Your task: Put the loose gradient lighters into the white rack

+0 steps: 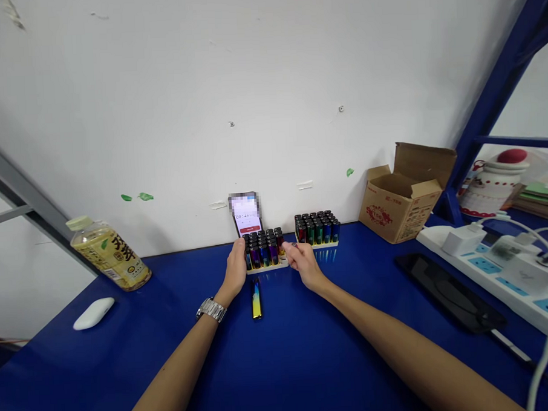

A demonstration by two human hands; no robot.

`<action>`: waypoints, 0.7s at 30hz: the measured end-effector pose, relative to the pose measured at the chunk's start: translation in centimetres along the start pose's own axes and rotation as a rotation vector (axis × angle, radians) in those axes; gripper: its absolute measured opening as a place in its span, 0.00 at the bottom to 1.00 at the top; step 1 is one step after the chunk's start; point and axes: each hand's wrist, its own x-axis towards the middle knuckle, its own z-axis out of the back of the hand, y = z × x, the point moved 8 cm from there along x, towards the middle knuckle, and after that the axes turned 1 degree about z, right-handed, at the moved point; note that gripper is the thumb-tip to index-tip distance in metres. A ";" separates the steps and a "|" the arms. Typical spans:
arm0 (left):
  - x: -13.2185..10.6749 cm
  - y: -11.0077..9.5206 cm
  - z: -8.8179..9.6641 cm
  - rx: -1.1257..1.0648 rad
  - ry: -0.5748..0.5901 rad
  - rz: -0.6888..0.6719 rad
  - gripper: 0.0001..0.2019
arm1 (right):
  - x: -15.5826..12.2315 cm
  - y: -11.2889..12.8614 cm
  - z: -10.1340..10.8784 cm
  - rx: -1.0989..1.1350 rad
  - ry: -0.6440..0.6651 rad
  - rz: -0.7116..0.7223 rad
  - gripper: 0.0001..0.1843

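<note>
Many upright metallic lighters (263, 254) with black tops fill a pale tray (270, 268) near the wall. My left hand (235, 268) is closed against the tray's left side, steadying it. At the front right corner my right hand (304, 263) is closed in a pinch on a lighter (295, 245); only a small reddish end shows past the fingers. A single lighter (257, 299), yellow and blue, lies on the blue table in front of the tray. A second tray (325, 245) of lighters stands to the right, behind my right hand.
A phone (247, 214) showing a timer leans on the wall behind the tray. At left are a drink bottle (110, 252) and a white case (94, 313). To the right are an open carton (398, 200), a dark phone (448, 290) on a cable and a power strip (485, 269).
</note>
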 end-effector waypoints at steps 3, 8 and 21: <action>0.0 0.1 0.0 -0.004 -0.001 0.002 0.25 | 0.2 -0.5 0.5 0.044 -0.069 -0.022 0.27; 0.2 0.4 0.1 -0.014 -0.007 0.008 0.25 | 0.5 -0.2 1.3 -0.141 -0.141 0.043 0.21; 0.3 0.9 -0.1 -0.054 0.010 0.028 0.25 | 0.1 1.0 0.9 -0.372 -0.150 0.126 0.14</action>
